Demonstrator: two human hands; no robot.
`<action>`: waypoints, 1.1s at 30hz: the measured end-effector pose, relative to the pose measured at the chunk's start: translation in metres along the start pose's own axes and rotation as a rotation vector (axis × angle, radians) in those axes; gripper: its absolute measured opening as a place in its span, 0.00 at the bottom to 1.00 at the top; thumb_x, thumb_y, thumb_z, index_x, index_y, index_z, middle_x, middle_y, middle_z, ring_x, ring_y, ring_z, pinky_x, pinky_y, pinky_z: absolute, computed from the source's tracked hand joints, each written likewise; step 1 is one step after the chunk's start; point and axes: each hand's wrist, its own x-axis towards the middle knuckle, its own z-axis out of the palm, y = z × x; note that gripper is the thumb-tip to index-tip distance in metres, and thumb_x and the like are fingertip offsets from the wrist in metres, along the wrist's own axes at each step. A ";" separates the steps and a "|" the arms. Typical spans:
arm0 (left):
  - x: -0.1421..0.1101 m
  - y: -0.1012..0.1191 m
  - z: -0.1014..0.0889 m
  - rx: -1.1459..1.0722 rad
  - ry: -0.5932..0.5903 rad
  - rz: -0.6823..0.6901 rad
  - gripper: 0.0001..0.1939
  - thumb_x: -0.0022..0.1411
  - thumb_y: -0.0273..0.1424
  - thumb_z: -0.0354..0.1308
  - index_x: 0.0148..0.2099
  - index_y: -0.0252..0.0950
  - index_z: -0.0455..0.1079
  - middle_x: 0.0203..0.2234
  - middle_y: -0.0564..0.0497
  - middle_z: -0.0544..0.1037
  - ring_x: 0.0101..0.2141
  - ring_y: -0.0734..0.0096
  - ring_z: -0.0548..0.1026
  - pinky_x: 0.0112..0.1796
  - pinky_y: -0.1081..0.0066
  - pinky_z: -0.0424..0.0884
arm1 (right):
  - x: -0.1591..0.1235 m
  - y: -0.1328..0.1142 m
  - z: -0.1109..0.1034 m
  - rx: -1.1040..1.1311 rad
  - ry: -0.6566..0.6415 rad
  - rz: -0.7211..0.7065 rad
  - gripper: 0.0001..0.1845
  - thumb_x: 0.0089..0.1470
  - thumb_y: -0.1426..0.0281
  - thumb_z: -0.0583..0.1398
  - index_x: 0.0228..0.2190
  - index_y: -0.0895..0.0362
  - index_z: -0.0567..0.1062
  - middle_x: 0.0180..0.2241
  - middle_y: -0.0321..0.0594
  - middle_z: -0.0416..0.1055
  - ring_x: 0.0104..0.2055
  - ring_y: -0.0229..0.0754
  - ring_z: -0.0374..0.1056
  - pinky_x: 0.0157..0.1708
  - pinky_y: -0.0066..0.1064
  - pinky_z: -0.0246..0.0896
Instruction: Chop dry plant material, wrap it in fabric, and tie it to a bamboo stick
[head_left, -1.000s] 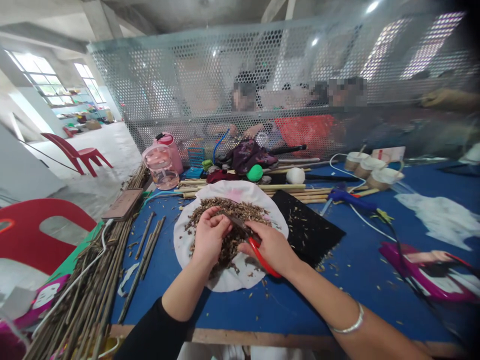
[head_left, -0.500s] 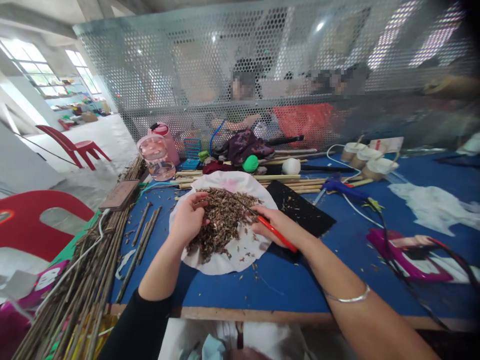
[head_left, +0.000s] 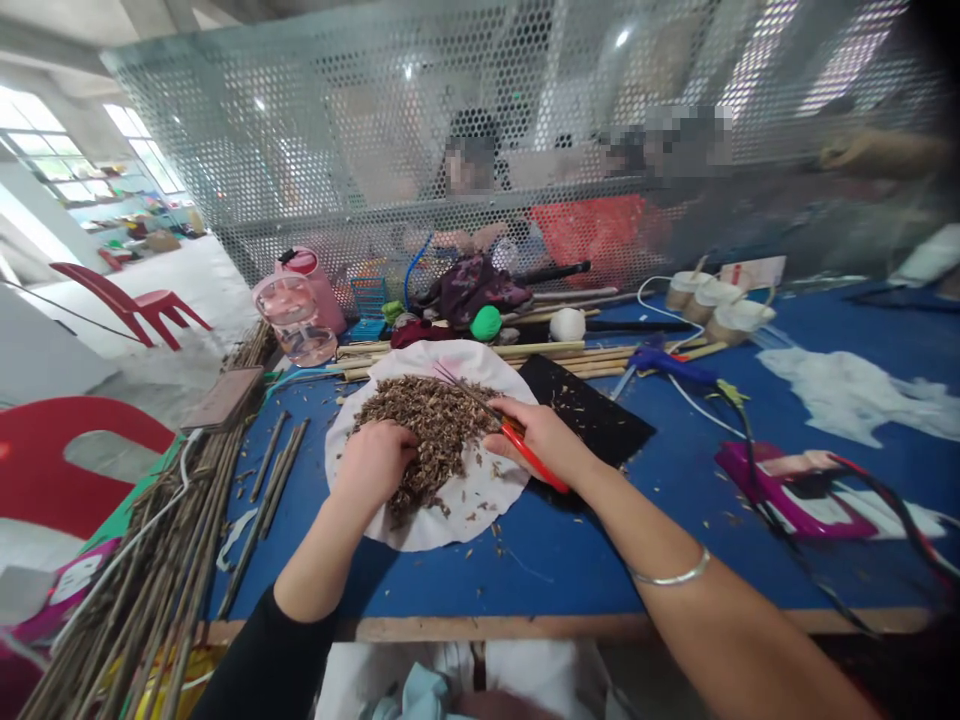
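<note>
A white round sheet (head_left: pixel 480 490) lies on the blue table (head_left: pixel 600 560) with a heap of brown chopped plant bits (head_left: pixel 427 415) on it. My left hand (head_left: pixel 373 462) rests knuckles-up on the near side of the heap, fingers curled into the bits. My right hand (head_left: pixel 540 438) is closed round red-handled scissors (head_left: pixel 517 440), whose blades point up-left over the heap and stand slightly apart.
A black mat (head_left: pixel 592 410) lies right of the sheet. Bamboo sticks (head_left: pixel 150 580) pile along the left edge and more lie behind the sheet. A pink jug (head_left: pixel 296 310), green and white balls, paper cups (head_left: pixel 712 305), a blue glue gun (head_left: pixel 667 365), cables and a perforated metal screen with people behind it stand at the back.
My left hand left the scissor blades, moved to the far left of the heap, then came back onto its near side. The scissors lifted away to the right. The view tilted down.
</note>
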 end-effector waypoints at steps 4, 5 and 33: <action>-0.004 0.001 -0.001 -0.029 0.014 -0.016 0.10 0.57 0.28 0.56 0.39 0.39 0.78 0.38 0.46 0.78 0.40 0.56 0.75 0.39 0.65 0.66 | 0.000 -0.001 0.004 -0.036 -0.001 0.019 0.33 0.50 0.48 0.60 0.48 0.61 0.74 0.34 0.47 0.77 0.35 0.47 0.72 0.37 0.34 0.65; -0.005 0.001 -0.002 -0.036 0.028 -0.016 0.10 0.57 0.28 0.56 0.40 0.38 0.77 0.38 0.45 0.77 0.40 0.56 0.75 0.40 0.65 0.66 | 0.000 0.000 0.005 -0.040 -0.001 0.024 0.33 0.50 0.49 0.60 0.48 0.61 0.74 0.34 0.47 0.77 0.35 0.47 0.72 0.37 0.34 0.65; 0.018 0.021 0.023 -1.059 0.267 -0.148 0.11 0.59 0.36 0.55 0.32 0.35 0.74 0.23 0.53 0.76 0.24 0.72 0.70 0.28 0.74 0.64 | 0.000 -0.003 0.025 -0.052 -0.021 -0.020 0.38 0.44 0.51 0.66 0.51 0.60 0.69 0.48 0.54 0.69 0.48 0.52 0.66 0.50 0.45 0.61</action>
